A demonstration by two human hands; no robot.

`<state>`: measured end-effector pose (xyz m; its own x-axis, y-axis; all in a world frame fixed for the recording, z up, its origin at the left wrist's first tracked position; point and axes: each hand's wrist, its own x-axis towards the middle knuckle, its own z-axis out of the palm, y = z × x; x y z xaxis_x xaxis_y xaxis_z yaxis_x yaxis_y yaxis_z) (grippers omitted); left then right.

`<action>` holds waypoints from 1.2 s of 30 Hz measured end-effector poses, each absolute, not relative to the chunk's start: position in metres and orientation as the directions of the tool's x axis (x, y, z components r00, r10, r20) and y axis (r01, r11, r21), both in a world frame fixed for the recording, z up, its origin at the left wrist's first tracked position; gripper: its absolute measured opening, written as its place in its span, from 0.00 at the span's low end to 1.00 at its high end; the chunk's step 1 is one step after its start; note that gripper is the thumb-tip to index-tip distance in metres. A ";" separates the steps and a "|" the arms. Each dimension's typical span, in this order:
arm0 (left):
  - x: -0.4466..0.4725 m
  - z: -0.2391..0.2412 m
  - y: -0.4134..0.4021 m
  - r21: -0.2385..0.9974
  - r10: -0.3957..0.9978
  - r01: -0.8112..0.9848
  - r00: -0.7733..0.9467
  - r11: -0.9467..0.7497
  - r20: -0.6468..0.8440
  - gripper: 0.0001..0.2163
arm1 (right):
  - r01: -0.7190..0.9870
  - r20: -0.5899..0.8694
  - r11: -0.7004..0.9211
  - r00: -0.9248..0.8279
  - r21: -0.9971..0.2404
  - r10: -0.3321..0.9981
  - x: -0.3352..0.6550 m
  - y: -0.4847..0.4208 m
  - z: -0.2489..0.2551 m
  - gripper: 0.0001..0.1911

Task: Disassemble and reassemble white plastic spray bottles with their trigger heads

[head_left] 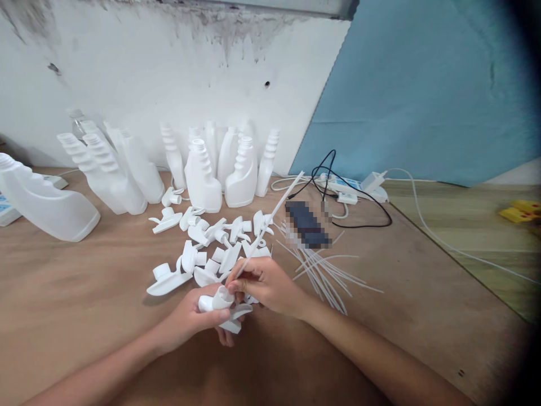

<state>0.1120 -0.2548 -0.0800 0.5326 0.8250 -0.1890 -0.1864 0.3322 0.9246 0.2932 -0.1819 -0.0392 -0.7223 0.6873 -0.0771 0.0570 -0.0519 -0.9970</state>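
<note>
My left hand point(190, 316) is closed round a white trigger spray head point(214, 304), its round collar turned up toward me. Pinched between the fingers of my right hand point(266, 285) is a thin white plastic tube point(276, 208), which slants up and to the right. The tube's lower end is by the collar's opening; my fingers hide whether it is inside. Just beyond my hands lie several loose spray heads point(167, 279) in a pile. To the right of the pile more thin tubes point(325, 276) are spread in a loose bundle.
Several white bottles point(203, 180) without caps stand along the wall, with another bottle point(54, 211) leaning at the far left. A dark phone-like object point(307, 224), partly blurred, lies beyond the tubes. Behind it are a black cable point(372, 225) and a white power strip point(355, 189).
</note>
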 end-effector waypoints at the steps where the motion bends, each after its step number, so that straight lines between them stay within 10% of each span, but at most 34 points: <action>1: 0.112 -0.081 -0.255 0.924 0.825 -0.188 0.532 0.333 -0.190 0.12 | 0.057 -0.074 -0.048 -0.724 -0.997 0.686 0.293 -0.182 -0.040 0.13; 36: 0.112 -0.079 -0.254 0.908 0.825 -0.216 0.529 0.359 -0.201 0.18 | -0.066 0.118 0.100 -0.685 -0.993 0.719 0.296 -0.189 -0.051 0.13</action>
<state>0.1117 -0.2537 -0.0792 0.5290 0.8245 -0.2008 -0.2156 0.3594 0.9079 0.2956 -0.1892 -0.0511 -0.6852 0.7187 0.1182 -0.0659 0.1005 -0.9928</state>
